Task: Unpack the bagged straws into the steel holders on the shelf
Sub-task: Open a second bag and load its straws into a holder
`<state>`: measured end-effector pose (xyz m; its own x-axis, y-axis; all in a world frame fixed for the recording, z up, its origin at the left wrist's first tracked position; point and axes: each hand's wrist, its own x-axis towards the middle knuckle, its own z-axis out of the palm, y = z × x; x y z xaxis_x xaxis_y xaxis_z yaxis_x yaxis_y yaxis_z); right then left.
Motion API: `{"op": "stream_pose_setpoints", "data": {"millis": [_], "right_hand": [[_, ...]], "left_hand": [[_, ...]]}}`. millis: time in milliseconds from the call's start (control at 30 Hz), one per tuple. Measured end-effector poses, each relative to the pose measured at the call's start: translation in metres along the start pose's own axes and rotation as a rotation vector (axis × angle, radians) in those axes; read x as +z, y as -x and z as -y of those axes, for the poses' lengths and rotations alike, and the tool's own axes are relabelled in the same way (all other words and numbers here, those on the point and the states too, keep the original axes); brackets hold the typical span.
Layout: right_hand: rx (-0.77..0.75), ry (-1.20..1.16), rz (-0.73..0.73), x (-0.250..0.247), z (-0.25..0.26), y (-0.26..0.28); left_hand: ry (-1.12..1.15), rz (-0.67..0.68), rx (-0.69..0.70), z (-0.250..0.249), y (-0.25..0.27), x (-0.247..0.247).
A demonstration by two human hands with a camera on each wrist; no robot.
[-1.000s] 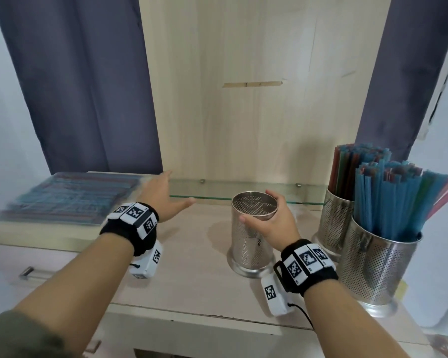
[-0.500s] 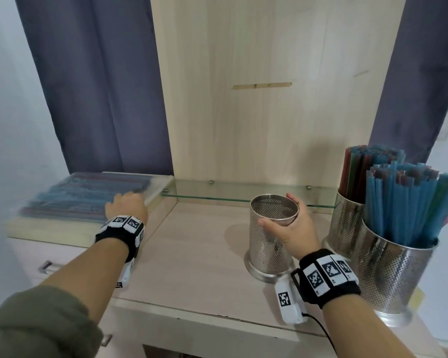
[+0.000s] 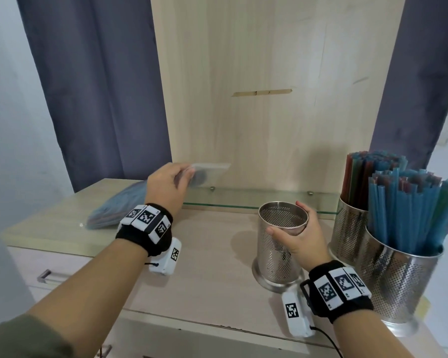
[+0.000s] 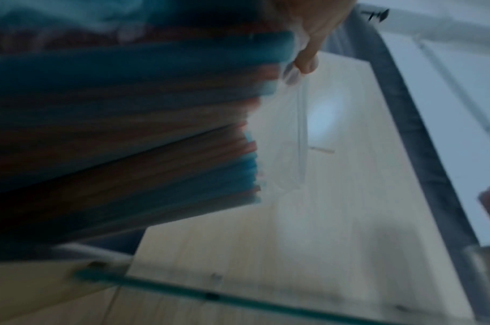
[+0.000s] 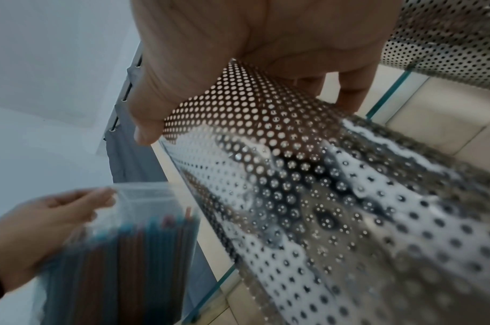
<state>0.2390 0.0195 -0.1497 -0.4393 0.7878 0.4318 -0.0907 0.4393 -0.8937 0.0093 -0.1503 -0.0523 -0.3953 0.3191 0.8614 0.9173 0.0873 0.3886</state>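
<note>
While gripped: straw bag (image 3: 109, 213), holder (image 3: 279, 244).

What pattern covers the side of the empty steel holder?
Rows of small round holes all over the empty steel holder, gripped by the right hand; the right wrist view shows it best.

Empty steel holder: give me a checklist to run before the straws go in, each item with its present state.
1. Perforated steel holder empty inside: ok.
2. Holder upright on the pale wooden shelf: ok.
3. Right hand grips the holder's rim to steady it: ok.
4. Left hand holds the clear plastic bag of blue and red straws at its top edge: ok.
5. Bag opened: cannot tell, too blurred.
6. Bag over the holder's mouth: not ok, it is off to the left.
</note>
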Motion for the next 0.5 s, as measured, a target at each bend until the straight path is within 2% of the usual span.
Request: {"op": "stream_pose_setpoints", "data": {"millis": [100, 200, 300, 400, 500], "right_hand": [[0.003, 0.015, -0.018, -0.002, 0.000, 0.000], [0.013, 0.031, -0.012, -0.005, 0.002, 0.001], [0.019, 0.037, -0.004, -0.009, 0.004, 0.003], [0.022, 0.047, -0.008, -0.013, 0.006, 0.005], [0.025, 0.040, -0.007, -0.014, 0.009, 0.007]], "left_hand": [[0.004, -0.044, 0.101, -0.021, -0.016, -0.001], [0.022, -0.022, 0.107, -0.045, -0.033, -0.004], [0.084, -0.070, 0.063, -0.067, -0.054, -0.010], [0.149, -0.194, 0.023, -0.083, -0.073, -0.016], [0.199, -0.257, -0.099, -0.089, -0.080, -0.014]]}}
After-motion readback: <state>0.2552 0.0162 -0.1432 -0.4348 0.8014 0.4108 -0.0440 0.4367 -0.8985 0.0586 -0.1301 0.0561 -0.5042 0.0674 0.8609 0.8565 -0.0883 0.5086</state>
